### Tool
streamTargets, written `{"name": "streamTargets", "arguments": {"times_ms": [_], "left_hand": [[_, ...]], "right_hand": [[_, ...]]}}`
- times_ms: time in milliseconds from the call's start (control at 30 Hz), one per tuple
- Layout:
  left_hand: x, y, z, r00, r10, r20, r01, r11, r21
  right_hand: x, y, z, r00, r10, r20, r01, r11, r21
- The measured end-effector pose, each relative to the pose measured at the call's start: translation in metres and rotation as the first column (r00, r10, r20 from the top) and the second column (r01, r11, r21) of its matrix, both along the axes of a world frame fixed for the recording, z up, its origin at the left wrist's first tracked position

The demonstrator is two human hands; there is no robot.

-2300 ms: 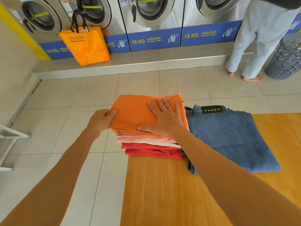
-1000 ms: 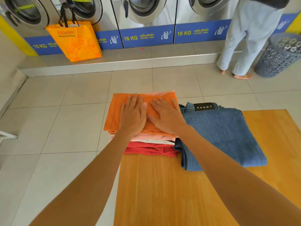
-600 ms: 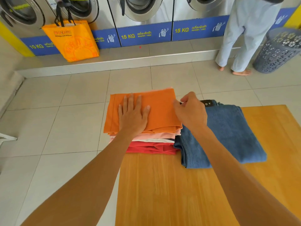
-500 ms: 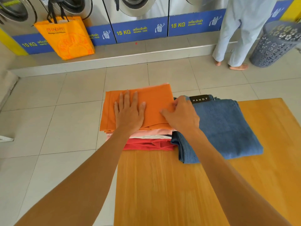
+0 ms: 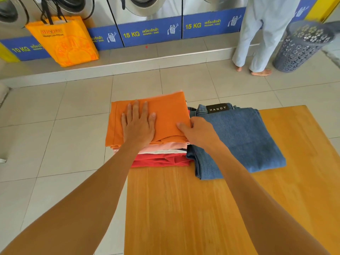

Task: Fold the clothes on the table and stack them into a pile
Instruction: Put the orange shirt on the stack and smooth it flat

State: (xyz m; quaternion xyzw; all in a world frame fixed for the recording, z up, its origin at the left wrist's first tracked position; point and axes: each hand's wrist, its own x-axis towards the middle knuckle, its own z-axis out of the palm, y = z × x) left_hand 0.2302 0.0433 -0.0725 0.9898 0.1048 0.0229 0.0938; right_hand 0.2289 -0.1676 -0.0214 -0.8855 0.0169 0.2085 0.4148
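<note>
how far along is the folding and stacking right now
Done: a stack of folded red, white and pink clothes sits on the wooden table. In hand: left hand presses the folded orange garment on top; right hand pinches its edge. Left: folded blue jeans lie beside, unstacked.

An orange bag (image 5: 63,41) leans on big washing machines (image 5: 147,19). A person in pale trousers (image 5: 257,34) stands barefoot beside a grey basket (image 5: 301,46).
</note>
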Motion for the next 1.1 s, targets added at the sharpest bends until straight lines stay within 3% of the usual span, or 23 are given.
{"name": "streamTargets", "arguments": {"times_ms": [67, 133, 200, 367, 433, 700, 867, 1000, 1100], "left_hand": [[0.000, 0.000, 0.000, 1.000, -0.002, -0.008, 0.002, 1.000, -0.001], [0.000, 0.000, 0.002, 1.000, -0.003, -0.026, 0.003, 1.000, -0.009], [0.001, 0.000, 0.003, 0.999, 0.002, -0.035, -0.003, 1.000, -0.015], [0.000, 0.000, 0.003, 1.000, 0.014, -0.023, -0.015, 1.000, -0.018], [0.000, -0.001, 0.002, 1.000, 0.015, -0.019, -0.015, 1.000, -0.018], [0.001, -0.001, 0.002, 1.000, 0.011, -0.024, -0.012, 1.000, -0.012], [0.001, 0.004, 0.003, 1.000, -0.003, -0.024, 0.001, 0.999, -0.051], [-0.002, 0.008, 0.004, 1.000, 0.006, -0.008, -0.006, 0.995, -0.097], [-0.002, 0.005, 0.002, 1.000, 0.014, 0.003, -0.013, 0.996, -0.089]], "right_hand": [[0.004, -0.005, -0.004, 0.996, -0.021, -0.089, 0.035, 0.987, 0.156], [0.011, -0.010, -0.007, 0.974, -0.142, -0.178, 0.188, 0.943, 0.275], [0.012, -0.008, -0.013, 0.967, -0.216, -0.133, 0.245, 0.928, 0.280], [-0.027, -0.008, -0.015, 0.995, -0.097, -0.013, 0.096, 0.944, 0.317], [-0.035, -0.006, -0.016, 0.994, -0.085, 0.074, 0.061, 0.960, 0.274], [-0.027, 0.018, -0.023, 0.918, -0.340, 0.204, 0.295, 0.930, 0.220], [-0.024, -0.001, -0.037, 0.890, -0.296, 0.347, 0.336, 0.940, -0.057], [-0.033, -0.004, -0.045, 0.914, -0.279, 0.295, 0.315, 0.946, -0.080], [-0.025, -0.007, -0.034, 0.968, -0.213, 0.133, 0.220, 0.975, -0.042]]}}
